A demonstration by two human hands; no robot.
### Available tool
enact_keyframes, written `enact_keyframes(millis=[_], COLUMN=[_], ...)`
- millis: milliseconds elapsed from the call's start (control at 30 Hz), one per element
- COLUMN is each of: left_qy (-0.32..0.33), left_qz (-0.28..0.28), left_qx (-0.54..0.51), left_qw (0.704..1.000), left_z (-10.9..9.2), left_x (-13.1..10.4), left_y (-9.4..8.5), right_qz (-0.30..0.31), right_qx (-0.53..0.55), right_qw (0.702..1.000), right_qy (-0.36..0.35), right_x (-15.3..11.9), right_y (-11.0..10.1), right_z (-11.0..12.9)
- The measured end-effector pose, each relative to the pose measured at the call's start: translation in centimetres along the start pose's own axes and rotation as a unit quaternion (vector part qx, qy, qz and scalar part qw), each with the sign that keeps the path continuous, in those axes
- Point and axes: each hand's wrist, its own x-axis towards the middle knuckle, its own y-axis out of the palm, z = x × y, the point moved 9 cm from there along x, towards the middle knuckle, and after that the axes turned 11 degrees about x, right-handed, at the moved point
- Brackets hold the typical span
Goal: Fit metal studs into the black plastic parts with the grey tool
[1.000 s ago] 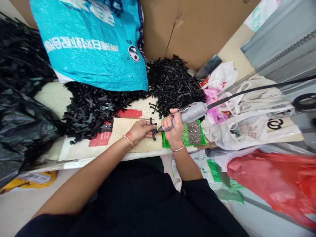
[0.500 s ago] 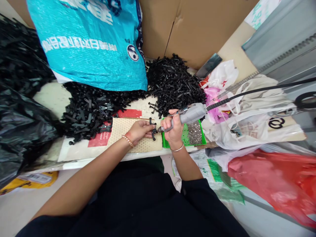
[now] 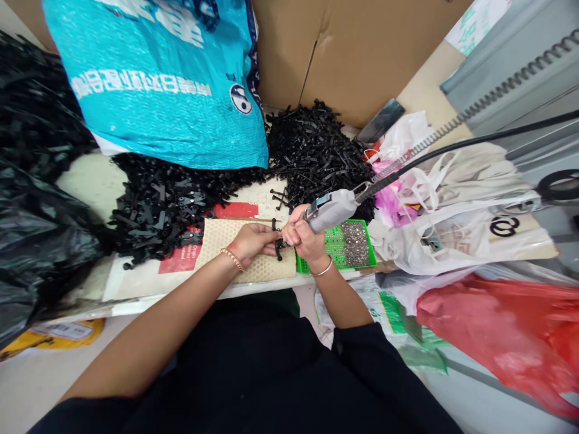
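My left hand [image 3: 252,245] pinches a small black plastic part [image 3: 278,251] above the tan textured mat [image 3: 221,238]. Wrapped round a grey electric screwdriver [image 3: 332,209], my right hand [image 3: 303,237] is right beside the left. The tool slants, its cable end up to the right and its tip down at the black part; my fingers hide the tip. A green tray [image 3: 335,244] with many small metal screws [image 3: 355,244] lies just right of my right hand.
Piles of black plastic parts [image 3: 316,157] lie behind and left of the mat, partly under a blue bag [image 3: 172,102]. A coiled cord [image 3: 470,108] and black cable [image 3: 474,140] stretch right. Plastic bags [image 3: 461,223] crowd the right; a black bag [image 3: 40,241] stands left.
My right hand and the screwdriver have moved left towards the black part, and the tool is tilted more steeply. The left hand keeps its hold, almost unmoved.
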Motion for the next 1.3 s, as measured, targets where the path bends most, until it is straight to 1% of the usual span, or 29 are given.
enact_keyframes(millis=[133, 200, 233, 300, 367, 433, 500, 567, 667, 767, 867, 1033, 1300], left_qy=[0.007, 0.009, 0.007, -0.001, -0.008, -0.007, -0.004, 0.001, 0.015, 0.019, 0.015, 0.006, 0.003], left_qz=[0.019, 0.015, 0.012, 0.009, 0.011, 0.011, 0.01, 0.018, 0.04, 0.045, 0.045, 0.045, 0.044], left_qx=[-0.005, -0.005, -0.003, -0.003, -0.009, -0.016, -0.017, -0.015, -0.015, -0.015, -0.011, -0.008, -0.009], left_qw=[1.0, 1.0, 1.0, 1.0, 1.0, 1.0, 1.0, 1.0, 0.999, 0.999, 0.999, 0.999, 0.999], left_z=[0.2, 0.1, 0.1, 0.0, -0.2, -0.3, -0.4, -0.5, -0.6, -0.5, -0.3, 0.0, 0.1], left_x=[0.3, 0.3, 0.2, 0.0, -0.2, -0.4, -0.6, -0.7, -0.7, -0.6, -0.5, -0.3, -0.3], left_y=[0.1, 0.1, 0.1, 0.2, 0.3, 0.3, 0.2, 0.2, 0.3, 0.3, 0.2, 0.2, 0.1], right_qz=[0.025, 0.032, 0.027, -0.015, -0.096, -0.178, -0.228, -0.249, -0.248, -0.23, -0.218, -0.216, -0.206], right_qx=[-0.005, -0.005, -0.006, -0.01, -0.022, -0.038, -0.043, -0.042, -0.045, -0.037, -0.027, -0.023, -0.04], right_qw=[0.999, 0.999, 0.999, 1.0, 0.993, 0.976, 0.964, 0.961, 0.964, 0.97, 0.974, 0.974, 0.975], right_qy=[0.023, 0.029, 0.026, -0.005, -0.067, -0.118, -0.131, -0.115, -0.079, -0.065, -0.064, -0.065, -0.067], right_x=[0.0, -0.1, -0.2, -0.1, 0.0, 0.0, 0.2, 0.6, 0.9, 0.8, 0.5, 0.4, 0.5], right_y=[0.3, 0.6, 0.6, -0.2, -2.2, -4.5, -6.6, -8.1, -9.3, -9.3, -9.1, -9.2, -9.2], right_z=[-0.9, -0.6, -0.1, 1.8, 4.4, 6.3, 6.6, 5.7, 3.8, 2.7, 2.4, 2.1, 2.1])
